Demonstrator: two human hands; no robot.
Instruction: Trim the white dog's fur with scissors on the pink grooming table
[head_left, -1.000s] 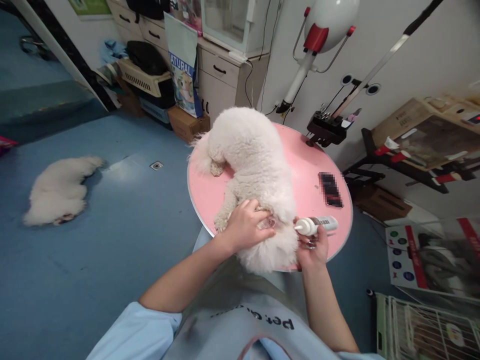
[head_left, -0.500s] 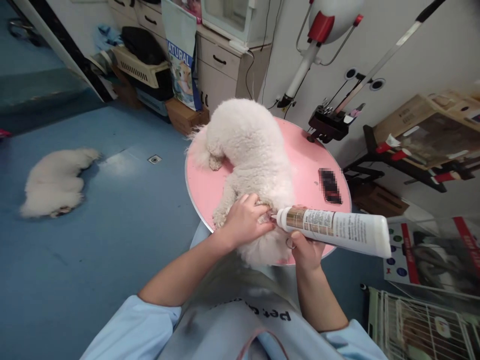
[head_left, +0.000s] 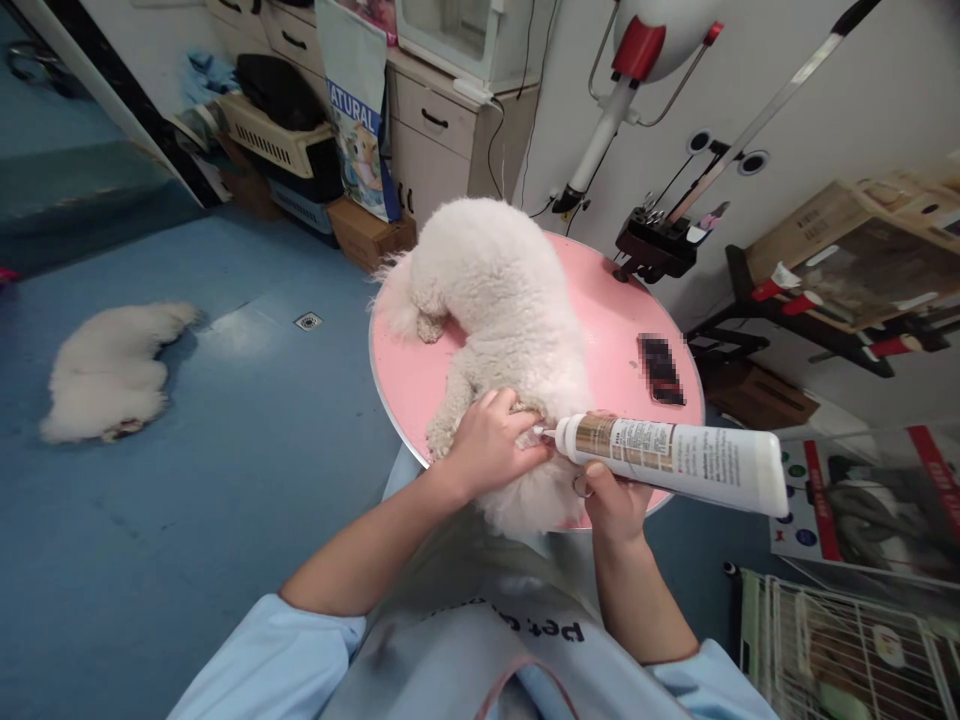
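A curly white dog (head_left: 499,270) lies on its side on a round pink table (head_left: 615,310). My left hand (head_left: 491,445) rests against the fur by the dog's head, fingers curled around a small whitish wad (head_left: 529,437); its exact kind is unclear. My right hand (head_left: 616,500) grips a white squeeze bottle (head_left: 682,460) with a brown and white label, tilted nearly level. The bottle's narrow nozzle (head_left: 549,434) points left and meets the wad or sits just beside it. Below the bottle, a metal ring (head_left: 580,487) shows at my right fingers; what it belongs to is hidden.
A dark, blurred-out flat object (head_left: 661,370) lies on the table's right side. A black tool holder (head_left: 656,245) is clamped at the back edge, under a dryer arm (head_left: 611,140). Another white dog (head_left: 112,370) lies on the floor at left. A wire cage (head_left: 847,640) stands lower right.
The view shifts very slightly. Both hands, the bottle and the dog on the table keep almost the same places, with the nozzle still at the left fingers.
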